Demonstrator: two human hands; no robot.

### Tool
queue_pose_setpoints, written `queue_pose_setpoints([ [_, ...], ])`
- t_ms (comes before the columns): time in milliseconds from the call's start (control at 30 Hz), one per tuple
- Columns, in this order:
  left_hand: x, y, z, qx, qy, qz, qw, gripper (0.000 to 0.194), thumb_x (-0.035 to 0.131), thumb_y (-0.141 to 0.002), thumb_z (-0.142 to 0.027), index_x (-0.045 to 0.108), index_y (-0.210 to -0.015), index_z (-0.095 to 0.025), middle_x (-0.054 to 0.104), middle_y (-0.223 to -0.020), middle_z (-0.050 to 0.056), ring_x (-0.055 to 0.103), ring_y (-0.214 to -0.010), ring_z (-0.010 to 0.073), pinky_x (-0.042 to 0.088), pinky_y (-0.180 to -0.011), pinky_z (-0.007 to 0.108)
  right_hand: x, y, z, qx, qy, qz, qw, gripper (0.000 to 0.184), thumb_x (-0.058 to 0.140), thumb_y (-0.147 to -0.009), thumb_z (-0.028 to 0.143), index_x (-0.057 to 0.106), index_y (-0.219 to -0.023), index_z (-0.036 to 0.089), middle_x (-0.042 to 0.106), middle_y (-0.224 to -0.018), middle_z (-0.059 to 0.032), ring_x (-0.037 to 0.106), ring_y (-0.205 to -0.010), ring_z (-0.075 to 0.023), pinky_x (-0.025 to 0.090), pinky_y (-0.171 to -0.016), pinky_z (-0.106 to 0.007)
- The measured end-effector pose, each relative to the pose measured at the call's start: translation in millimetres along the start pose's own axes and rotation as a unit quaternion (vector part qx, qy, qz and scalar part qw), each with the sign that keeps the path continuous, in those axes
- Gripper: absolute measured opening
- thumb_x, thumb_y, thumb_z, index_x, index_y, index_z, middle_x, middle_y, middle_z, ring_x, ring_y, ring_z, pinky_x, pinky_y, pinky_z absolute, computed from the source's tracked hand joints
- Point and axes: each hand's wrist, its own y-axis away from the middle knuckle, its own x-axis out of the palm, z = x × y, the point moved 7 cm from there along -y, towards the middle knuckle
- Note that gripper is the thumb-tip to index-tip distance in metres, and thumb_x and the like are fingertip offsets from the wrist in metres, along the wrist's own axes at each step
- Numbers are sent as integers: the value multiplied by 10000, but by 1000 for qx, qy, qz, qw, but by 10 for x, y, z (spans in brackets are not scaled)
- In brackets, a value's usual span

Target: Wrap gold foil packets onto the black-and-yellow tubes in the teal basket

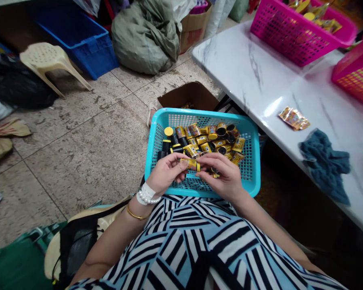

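A turquoise plastic basket (254, 161) rests on my lap and holds several small black tubes with yellow printed labels and yellow caps (205, 139). Over its near side, my left hand (166, 174) and my right hand (225, 175) pinch the two ends of one yellow-labelled tube (190, 164), held level between the fingertips. Both hands are closed on it. My left wrist carries a white band, a pearl bracelet and a gold bangle.
A white marble-look table (260, 76) stands to the right with two pink baskets (293, 40), a yellow wrapper (294, 118) and a blue cloth (326, 163). On the tiled floor are an open cardboard box (190, 94), a cream stool (48, 60), a blue crate (78, 38) and a grey-green sack (145, 38).
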Motion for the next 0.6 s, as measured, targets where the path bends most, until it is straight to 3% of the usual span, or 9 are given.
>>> queue_pose_setpoints([
  [233,60,20,-8,40,-30,10,999,354,765,-785,-354,697,-1075,-163,629,-651,-4,550,-536,98,450,-526,213,-20,32,47,15,-44,-32,998,284,772,-787,183,754,-1045,299,731,-1020,-49,700,-927,-204,605,-826,-388],
  [367,99,55,-78,74,-50,1,996,306,783,-758,-271,745,-1047,-176,691,-779,32,596,-638,116,472,-602,221,-25,51,-87,116,-99,-60,987,239,837,-708,244,787,-939,276,746,-876,-45,696,-808,-199,613,-700,-352],
  [500,119,59,-163,112,-70,-7,991,250,786,-742,-209,766,-990,-180,738,-977,65,657,-836,144,508,-774,233,149,97,-336,282,-260,-30,923,283,888,-618,315,771,-857,221,754,-813,-25,706,-717,-174,627,-692,-343],
  [600,129,39,-131,89,-60,5,994,272,800,-737,-279,747,-980,-168,741,-897,62,646,-677,119,517,-659,224,244,117,-408,333,-331,11,883,336,873,-641,371,734,-887,190,742,-772,-9,695,-619,-144,631,-632,-315],
])
